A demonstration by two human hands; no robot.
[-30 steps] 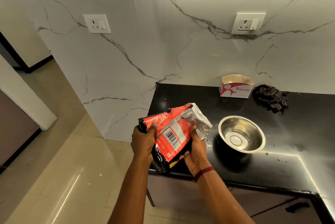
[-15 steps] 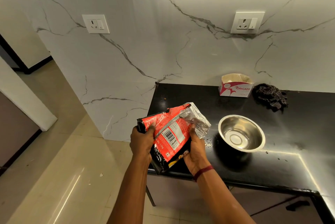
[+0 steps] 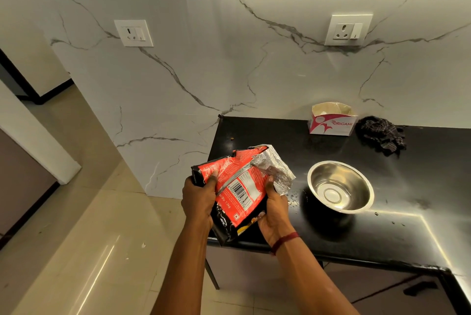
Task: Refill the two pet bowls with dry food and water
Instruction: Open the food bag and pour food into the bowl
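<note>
Both forearms reach forward and up from the bottom of the view, wrists fairly close together. The left hand (image 3: 198,198) is curled tight, thumb up on top, knuckles facing the camera. The right hand (image 3: 275,209) is clamped too, fingers pointing up and palm turned inward, with a red thread band (image 3: 284,240) round the wrist.

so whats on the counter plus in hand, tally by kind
bowl: 1
food bag: 1, gripped by the left hand and right hand
box: 1
cloth: 1
total: 4
</note>
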